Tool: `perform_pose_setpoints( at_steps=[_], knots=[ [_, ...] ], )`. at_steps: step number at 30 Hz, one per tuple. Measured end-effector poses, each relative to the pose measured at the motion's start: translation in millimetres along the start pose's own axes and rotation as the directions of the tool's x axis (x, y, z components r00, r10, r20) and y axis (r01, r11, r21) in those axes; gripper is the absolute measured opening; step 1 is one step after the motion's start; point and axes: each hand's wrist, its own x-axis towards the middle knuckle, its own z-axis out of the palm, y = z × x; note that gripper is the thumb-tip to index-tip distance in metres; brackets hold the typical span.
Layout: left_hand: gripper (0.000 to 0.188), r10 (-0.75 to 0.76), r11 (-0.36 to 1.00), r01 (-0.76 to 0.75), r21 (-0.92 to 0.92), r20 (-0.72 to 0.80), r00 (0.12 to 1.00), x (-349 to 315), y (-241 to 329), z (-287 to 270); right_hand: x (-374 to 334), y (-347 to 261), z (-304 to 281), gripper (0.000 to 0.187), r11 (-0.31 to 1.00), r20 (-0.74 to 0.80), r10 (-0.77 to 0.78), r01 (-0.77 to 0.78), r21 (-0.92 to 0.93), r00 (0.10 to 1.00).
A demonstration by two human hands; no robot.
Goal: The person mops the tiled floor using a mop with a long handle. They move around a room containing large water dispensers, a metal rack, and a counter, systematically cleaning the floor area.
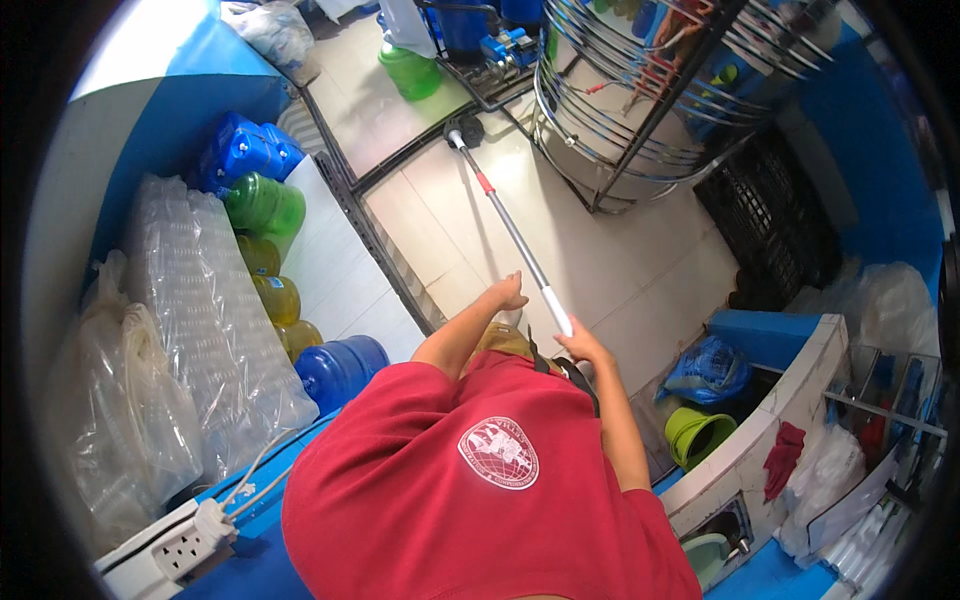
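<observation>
A long-handled mop or brush (520,243) with a grey pole, red joint and white grip slants away across the tiled floor. Its dark head (463,132) rests by a black metal rail. My right hand (584,345) is closed around the white grip at the near end. My left hand (509,291) hovers just left of the pole, apart from it, with its fingers curled and nothing visible in them.
Wrapped clear containers (205,310) and green, yellow and blue water jugs (345,368) line the left side. A round metal rack (620,130) stands far right, near a black crate (775,215). Closer on the right are a low wall (765,420) and green buckets (698,437).
</observation>
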Motion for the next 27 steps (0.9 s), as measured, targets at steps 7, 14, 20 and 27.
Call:
perform_pose_setpoints(
  at_steps=[7,14,20,27],
  knots=[
    [0.079,0.517,0.824,-0.467,0.320,-0.091,0.851,-38,125,60,-173,50,-129,0.054,0.964,0.065,0.216,-0.224,0.143,0.974],
    [0.049,0.846,0.440,-0.891,-0.117,0.387,0.367,-63,314,143,-468,71,-149,0.052,0.819,-0.149,0.544,-0.484,0.307,0.826],
    [0.030,0.439,0.466,-0.758,-0.457,0.863,-0.250,-117,356,269,-652,-6,-46,0.048,0.601,-0.331,0.798,-0.621,0.503,0.504],
    [0.028,0.008,0.193,-0.777,-0.600,0.793,-0.610,-158,376,343,-662,-96,75,0.053,0.328,-0.239,0.945,-0.655,0.681,0.225]
  ],
)
